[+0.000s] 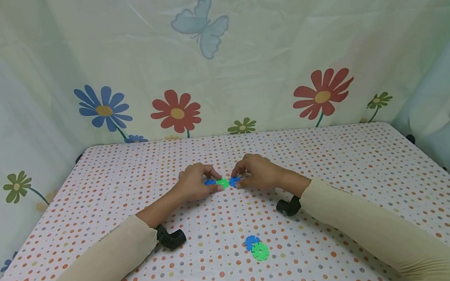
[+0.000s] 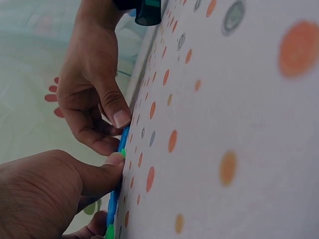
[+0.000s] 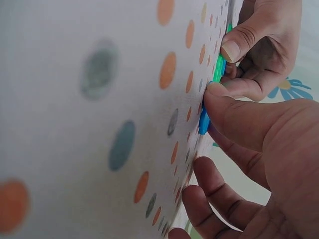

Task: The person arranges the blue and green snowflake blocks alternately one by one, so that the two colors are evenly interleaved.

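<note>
Notched plastic discs lie in a row on the table between the two hands. In the head view, a blue disc is partly under my left hand, with a green disc beside it. Thumb and fingers of the left hand pinch this part of the row. My right hand pinches another blue disc at the row's right end, against the green one. The left wrist view shows one more green edge beyond the left thumb, mostly hidden. Whether the right blue disc is slotted in, I cannot tell.
Closer to the person, a loose blue disc and a green disc overlap on the dotted tablecloth. Dark wrist devices hang below both forearms. A flowered curtain stands behind the table and at its sides.
</note>
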`<state>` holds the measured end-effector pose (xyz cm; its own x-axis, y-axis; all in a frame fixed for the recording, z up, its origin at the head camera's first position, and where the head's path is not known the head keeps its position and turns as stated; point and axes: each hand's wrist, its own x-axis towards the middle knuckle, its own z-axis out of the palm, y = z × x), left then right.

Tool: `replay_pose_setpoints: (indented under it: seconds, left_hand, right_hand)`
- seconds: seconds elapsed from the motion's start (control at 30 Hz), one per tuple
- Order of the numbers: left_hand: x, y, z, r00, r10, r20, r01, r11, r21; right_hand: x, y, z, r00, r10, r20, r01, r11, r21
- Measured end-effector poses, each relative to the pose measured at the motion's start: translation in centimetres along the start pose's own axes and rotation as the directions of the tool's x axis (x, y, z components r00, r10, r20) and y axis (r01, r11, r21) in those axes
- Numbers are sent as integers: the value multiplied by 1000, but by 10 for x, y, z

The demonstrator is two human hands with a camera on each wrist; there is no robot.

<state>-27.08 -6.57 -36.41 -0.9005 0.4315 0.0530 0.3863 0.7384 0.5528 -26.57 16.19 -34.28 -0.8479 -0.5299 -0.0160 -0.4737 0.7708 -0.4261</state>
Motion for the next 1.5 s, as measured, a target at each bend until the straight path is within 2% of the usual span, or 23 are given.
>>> replay_pose_setpoints:
  seconds: [0.83,1.23,1.5]
  left_hand:
    - [0,2,-1,1000,0,-3,0,1000,-1]
    - [-1,4,-1,1000,-3,11,2,999,36]
    - [-2,5,-2,1000,0,28,-1,999,49]
  right_hand:
    - [0,-2,-1,1000,5,9,-5,1000,-8]
    - [-1,-3,-2,1000,11,11,-11,1000,-5]
    - [-14,-7,-7,1000,-6,21,6,1000,7]
